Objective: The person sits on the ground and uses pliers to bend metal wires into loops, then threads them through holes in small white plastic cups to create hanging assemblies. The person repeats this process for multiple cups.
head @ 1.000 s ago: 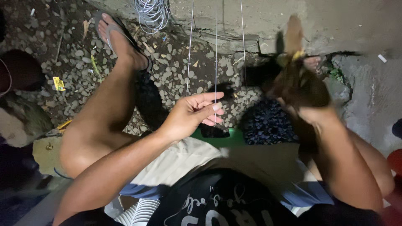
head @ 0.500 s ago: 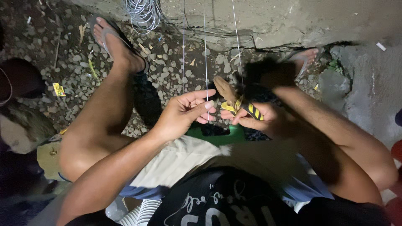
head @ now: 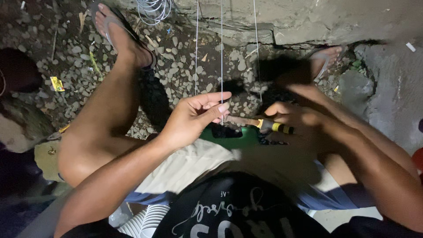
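My left hand pinches the middle one of three thin white strings that run taut from the top of the view down toward my lap. My right hand grips a flat wooden tool with a yellow-and-black band, its tip pointing left toward the fingers of my left hand. Just below both hands lies a green object with a dark piece on it. I am seated; my left leg stretches out over gravel, foot in a sandal.
Gravel ground lies under my legs, with a rough concrete ledge at the top. A coil of pale wire sits by the ledge. A yellow scrap lies at the left. Stacked white cups show at the bottom.
My right hand came down from a raised position at the right and now holds the tool level beside my left hand. My left hand stays on the string.
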